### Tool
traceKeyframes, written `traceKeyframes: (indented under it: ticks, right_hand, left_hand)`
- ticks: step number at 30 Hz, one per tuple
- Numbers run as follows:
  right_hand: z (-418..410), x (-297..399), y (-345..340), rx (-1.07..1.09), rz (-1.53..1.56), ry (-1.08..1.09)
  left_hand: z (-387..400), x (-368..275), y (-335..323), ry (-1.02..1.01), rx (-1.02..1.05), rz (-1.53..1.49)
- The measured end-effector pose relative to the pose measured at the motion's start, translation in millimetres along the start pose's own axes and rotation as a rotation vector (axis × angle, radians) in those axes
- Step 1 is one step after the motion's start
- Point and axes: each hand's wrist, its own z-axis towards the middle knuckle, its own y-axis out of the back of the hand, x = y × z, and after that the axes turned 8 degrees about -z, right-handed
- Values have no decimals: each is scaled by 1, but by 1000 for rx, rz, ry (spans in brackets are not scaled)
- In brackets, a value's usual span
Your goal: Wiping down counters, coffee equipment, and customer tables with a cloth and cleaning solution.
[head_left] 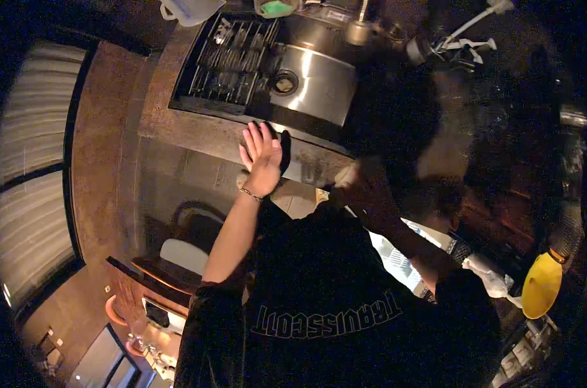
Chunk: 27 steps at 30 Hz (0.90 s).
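Observation:
My left hand (262,153) hovers over or rests on the front ledge of the counter (201,127), palm down with fingers apart, holding nothing. A bracelet circles its wrist. Just beyond is a stainless steel sink (317,87) with a round drain (284,83) that has something pale in it. A dark wire rack (228,63) spans the sink's left part. My right hand (363,186) is in deep shadow at the counter's front edge, to the right of the left hand. Something pale shows at its fingertips; whether it is a held thing cannot be told.
A metal faucet (360,31) stands behind the sink. A pale jug (191,10) and a green sponge (276,8) are at the back. A yellow dish (541,286) lies at far right. A white slotted rack or panel (400,264) shows below my right arm. A chair (184,255) stands left.

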Motion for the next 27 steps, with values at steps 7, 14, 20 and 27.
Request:
traceKeyframes:
  ticks: [7,14,20,27]
  right_hand:
    - [154,27,-78,39,-161,126]
    - [332,152,-137,159,312,6]
    - [455,183,-211,-303,-274,387]
    - [394,168,-235,-269,-445,309]
  left_hand:
    - [-23,35,75,-179,-177,-570]
    - [-47,166,153,168,-441,-1212]
    - [-65,245,204,267,-668,-1088]
    - [-85,258,201,308,-782,-1140]
